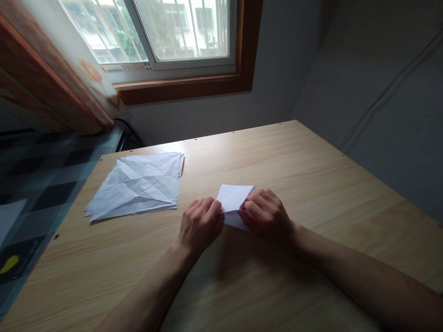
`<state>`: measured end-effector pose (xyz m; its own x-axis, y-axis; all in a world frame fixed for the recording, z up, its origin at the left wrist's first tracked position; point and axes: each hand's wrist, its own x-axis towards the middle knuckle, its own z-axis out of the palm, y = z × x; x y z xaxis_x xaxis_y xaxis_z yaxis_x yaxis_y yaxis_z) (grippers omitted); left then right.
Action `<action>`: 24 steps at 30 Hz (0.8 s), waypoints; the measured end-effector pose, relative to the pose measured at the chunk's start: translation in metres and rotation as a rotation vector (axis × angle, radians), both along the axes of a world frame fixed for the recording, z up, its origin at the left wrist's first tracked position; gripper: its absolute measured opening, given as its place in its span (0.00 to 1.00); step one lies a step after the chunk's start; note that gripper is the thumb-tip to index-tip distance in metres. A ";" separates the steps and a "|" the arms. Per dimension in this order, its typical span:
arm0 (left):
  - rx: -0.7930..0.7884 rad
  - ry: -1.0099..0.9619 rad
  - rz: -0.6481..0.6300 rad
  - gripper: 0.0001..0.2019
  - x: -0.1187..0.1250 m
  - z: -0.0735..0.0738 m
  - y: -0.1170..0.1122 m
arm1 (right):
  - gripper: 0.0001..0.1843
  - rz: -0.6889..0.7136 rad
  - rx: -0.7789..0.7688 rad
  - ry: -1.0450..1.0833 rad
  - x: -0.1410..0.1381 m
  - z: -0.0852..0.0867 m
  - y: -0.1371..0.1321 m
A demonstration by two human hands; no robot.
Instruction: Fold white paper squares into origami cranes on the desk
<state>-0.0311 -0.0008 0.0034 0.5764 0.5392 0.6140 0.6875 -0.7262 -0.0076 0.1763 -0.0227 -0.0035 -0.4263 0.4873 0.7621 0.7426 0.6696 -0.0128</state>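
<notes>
A small piece of folded white paper (236, 197) is held between my two hands, just above or on the wooden table. Its upper face is flat and a shaded lower flap angles down towards me. My left hand (201, 220) is closed on the paper's left edge, thumb and curled fingers together. On the opposite edge, my right hand (267, 213) grips with bent fingers, the thumb partly in shadow. The fingertips of both hands are partly hidden by the knuckles and the paper.
A stack of creased white sheets (145, 184) lies at the table's left. The light wood table (304, 184) meets a wall (387, 106) on the right. Beyond the far edge is a window (194, 32) with a curtain (65, 69). A checked cloth surface (51, 170) adjoins the left side.
</notes>
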 end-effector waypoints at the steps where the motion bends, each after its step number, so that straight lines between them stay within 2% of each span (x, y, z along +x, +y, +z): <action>1: 0.010 -0.014 -0.007 0.11 0.000 0.000 0.000 | 0.12 0.004 -0.044 -0.048 -0.002 -0.002 -0.001; 5: 0.044 -0.038 -0.051 0.14 0.003 0.002 -0.003 | 0.08 -0.003 -0.270 -0.173 -0.007 -0.012 0.001; 7: 0.048 -0.028 -0.078 0.14 0.004 0.003 -0.004 | 0.07 0.037 -0.356 -0.187 -0.008 -0.016 0.004; 11: 0.068 -0.023 -0.151 0.13 0.004 0.005 -0.006 | 0.10 0.155 -0.497 -0.092 -0.014 -0.021 0.009; 15: 0.079 -0.043 -0.188 0.12 0.004 0.005 -0.006 | 0.07 0.246 -0.658 0.045 -0.019 -0.021 0.012; 18: 0.070 -0.074 -0.204 0.11 0.004 0.005 -0.006 | 0.07 0.260 -0.652 0.045 -0.020 -0.019 0.011; 22: 0.051 -0.167 -0.195 0.11 0.002 0.001 -0.006 | 0.05 0.204 -0.509 -0.097 -0.016 -0.010 0.005; 24: 0.010 -0.244 -0.157 0.08 0.001 -0.002 -0.006 | 0.09 0.166 -0.433 -0.160 -0.012 -0.007 0.002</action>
<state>-0.0301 -0.0069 0.0017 0.4870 0.4482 0.7496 0.5493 -0.8245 0.1362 0.1645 -0.0210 -0.0102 -0.6208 0.6604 0.4225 0.6413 0.7377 -0.2108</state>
